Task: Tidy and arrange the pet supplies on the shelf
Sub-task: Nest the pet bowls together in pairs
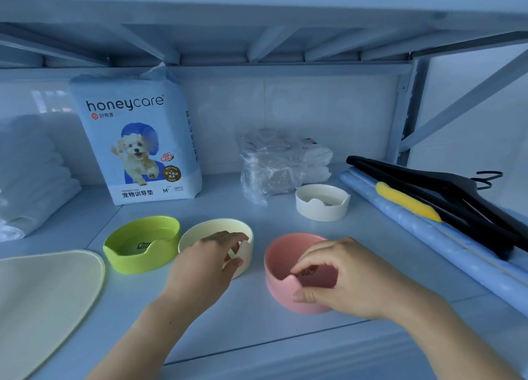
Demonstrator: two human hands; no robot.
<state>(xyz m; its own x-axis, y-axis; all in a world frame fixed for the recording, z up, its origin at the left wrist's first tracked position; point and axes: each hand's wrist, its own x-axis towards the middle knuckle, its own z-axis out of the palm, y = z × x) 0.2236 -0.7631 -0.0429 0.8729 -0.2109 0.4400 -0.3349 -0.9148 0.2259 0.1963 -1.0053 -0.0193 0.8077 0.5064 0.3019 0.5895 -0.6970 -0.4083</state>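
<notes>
Several pet bowls stand on the white shelf board (257, 317). My left hand (205, 262) pinches the near rim of a cream bowl (211, 229), thumb outside and fingers inside. Beside it, on the left, sits a green bowl (137, 254), touching or nearly touching it. My right hand (351, 279) grips the near rim of a pink bowl (281, 254), thumb on the outer wall, fingers curled over the edge. A white bowl (321, 208) stands farther back on the right. A honeycare pad pack (137, 139) stands upright at the back.
A cream mat (43, 302) lies at the front left. Folded white cloths (31, 174) are stacked at the far left. A clear plastic-wrapped bundle (268, 162) and white pads (317, 162) sit at the back. Black hangers (457, 202) and a yellow-handled tool (405, 201) lie on blue rolls (445, 254) at the right.
</notes>
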